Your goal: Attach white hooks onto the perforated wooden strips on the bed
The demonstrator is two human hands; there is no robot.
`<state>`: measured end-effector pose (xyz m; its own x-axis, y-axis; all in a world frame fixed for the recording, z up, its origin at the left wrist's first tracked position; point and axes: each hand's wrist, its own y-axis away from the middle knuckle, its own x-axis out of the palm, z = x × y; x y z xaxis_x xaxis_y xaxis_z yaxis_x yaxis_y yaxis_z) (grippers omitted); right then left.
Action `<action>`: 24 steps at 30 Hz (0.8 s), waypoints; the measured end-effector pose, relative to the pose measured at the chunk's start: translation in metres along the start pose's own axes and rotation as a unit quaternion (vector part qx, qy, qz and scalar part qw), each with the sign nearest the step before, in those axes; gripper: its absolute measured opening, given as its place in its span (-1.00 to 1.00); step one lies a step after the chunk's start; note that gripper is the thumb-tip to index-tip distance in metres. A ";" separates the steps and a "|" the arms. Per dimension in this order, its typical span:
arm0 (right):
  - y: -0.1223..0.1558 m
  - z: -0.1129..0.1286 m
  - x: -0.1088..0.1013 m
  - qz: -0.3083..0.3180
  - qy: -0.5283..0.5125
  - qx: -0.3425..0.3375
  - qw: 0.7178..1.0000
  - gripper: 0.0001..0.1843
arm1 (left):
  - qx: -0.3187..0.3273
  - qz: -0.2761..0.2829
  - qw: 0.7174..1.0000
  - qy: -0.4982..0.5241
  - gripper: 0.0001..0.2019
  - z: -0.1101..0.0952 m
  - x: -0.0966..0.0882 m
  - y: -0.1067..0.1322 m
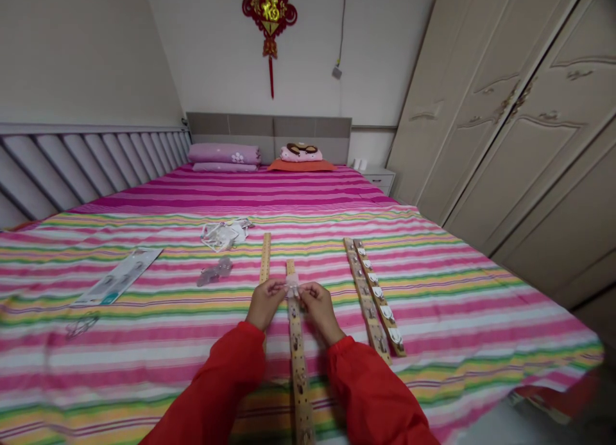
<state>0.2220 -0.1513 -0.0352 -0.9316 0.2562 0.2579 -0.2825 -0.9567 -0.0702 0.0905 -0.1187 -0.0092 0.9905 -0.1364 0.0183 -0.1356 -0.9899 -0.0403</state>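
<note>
A small translucent piece, seemingly a clear adhesive hook [292, 286], lies over the far part of a narrow wooden strip [299, 358]. My left hand [266, 302] pinches its left side and my right hand [318, 307] pinches its right side, fingertips closed on both. Several metal hooks sit in a row along the nearer length of this strip, which points away from me. Just left of it lies a second wooden strip [265, 255] with dots or marks, partly covered by my left hand. Whether the held piece touches the wood, I cannot tell.
Right of my hands lie a strip with metal hooks [368, 304] and a strip with white hooks [386, 312]. To the left are clear grey pieces [215, 271], a pile of white and clear bits [225, 233], a flat pack [120, 278] and thin wire loops [81, 325], all on the striped bedsheet [168, 381].
</note>
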 end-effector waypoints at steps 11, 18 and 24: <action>-0.028 -0.027 -0.001 -0.048 0.010 0.016 0.999 -0.84 | -0.028 -0.027 0.998 -0.057 -0.75 0.036 0.006 -0.038; -0.034 -0.041 -0.001 -0.061 0.031 0.021 0.997 -0.86 | -0.024 -0.049 0.992 -0.112 -0.88 0.045 0.007 -0.041; -0.038 -0.048 -0.003 -0.071 0.058 0.012 0.996 -0.88 | -0.018 -0.050 0.986 -0.156 -0.91 0.042 0.009 -0.041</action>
<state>0.2246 -0.1092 -0.0794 -0.9027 0.4027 0.1513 -0.4098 -0.9120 -0.0173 0.1059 -0.0773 -0.0495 0.9570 -0.0248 -0.2889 -0.0312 -0.9994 -0.0175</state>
